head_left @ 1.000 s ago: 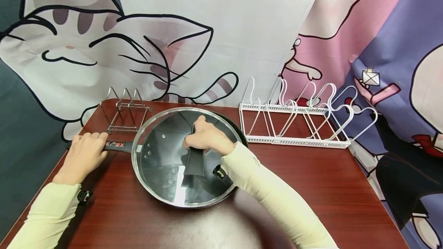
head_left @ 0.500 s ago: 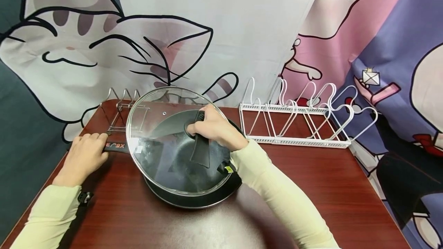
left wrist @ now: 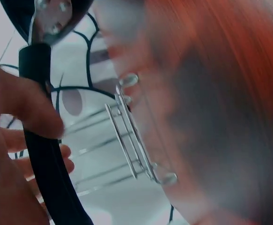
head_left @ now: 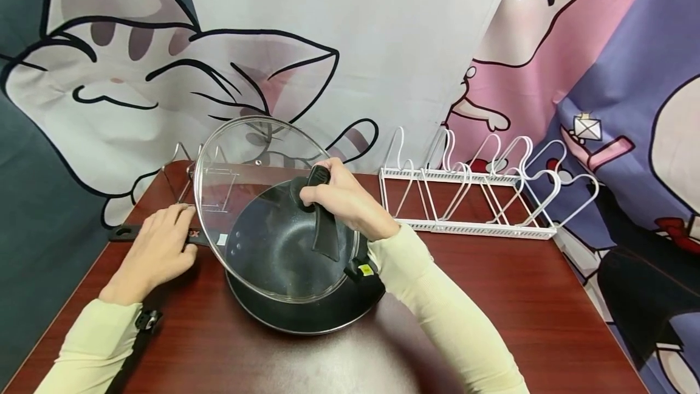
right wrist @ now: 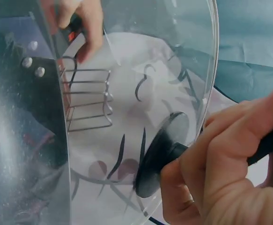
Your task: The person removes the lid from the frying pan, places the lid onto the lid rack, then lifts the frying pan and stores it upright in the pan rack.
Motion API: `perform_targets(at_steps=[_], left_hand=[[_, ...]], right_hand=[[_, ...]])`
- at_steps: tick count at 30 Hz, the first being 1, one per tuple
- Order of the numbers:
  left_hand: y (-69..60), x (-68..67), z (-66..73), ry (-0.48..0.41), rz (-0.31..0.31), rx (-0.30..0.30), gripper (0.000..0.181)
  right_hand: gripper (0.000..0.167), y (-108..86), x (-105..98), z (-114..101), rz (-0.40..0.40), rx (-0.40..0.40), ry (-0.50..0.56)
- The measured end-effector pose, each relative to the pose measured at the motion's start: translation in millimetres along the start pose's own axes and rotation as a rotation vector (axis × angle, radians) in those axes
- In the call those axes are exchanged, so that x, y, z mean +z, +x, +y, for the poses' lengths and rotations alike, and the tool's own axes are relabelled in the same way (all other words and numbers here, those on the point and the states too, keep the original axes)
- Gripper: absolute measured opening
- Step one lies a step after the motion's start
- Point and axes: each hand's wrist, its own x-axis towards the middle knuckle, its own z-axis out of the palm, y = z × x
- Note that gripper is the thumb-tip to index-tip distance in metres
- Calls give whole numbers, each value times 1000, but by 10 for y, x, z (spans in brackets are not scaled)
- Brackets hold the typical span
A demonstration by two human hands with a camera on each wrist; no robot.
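Observation:
In the head view, my right hand (head_left: 350, 199) grips the black handle (head_left: 326, 230) of a round glass lid (head_left: 262, 145). Its fingers wrap that handle in the right wrist view. The lid is tilted, its far side raised above a dark frying pan (head_left: 306, 318) on the table. My left hand (head_left: 158, 251) lies over the pan's long black handle (head_left: 124, 233); in the left wrist view its thumb (left wrist: 42, 112) is on one side and its fingertips show beyond the other. Through the clear glass, the pan's inside is visible.
A small metal wire rack (head_left: 177, 169) stands behind the left hand, partly seen through the lid. A longer white rack (head_left: 487, 233) with tall loops stands at the back right of the reddish-brown table (head_left: 492, 297). A printed cloth (head_left: 410, 47) hangs behind.
My right hand has lifted the lid off the pan, tilting it up and slightly left. My left hand has slid along the pan's handle towards the pan, baring the handle's end.

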Motion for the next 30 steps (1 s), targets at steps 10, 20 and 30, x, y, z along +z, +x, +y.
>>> perform_targets(at_steps=[10,20,30], left_hand=[[83,-65,147,-79,-9,-39,39],[413,26,267,-195,120,-387,31],[707,150,275,-349,176,-712,46]], right_hand=[[31,88,67,-50,-11,-133,173],[45,126,125,-155,58,-114,318],[55,187,147,-227,64,-147,425]])
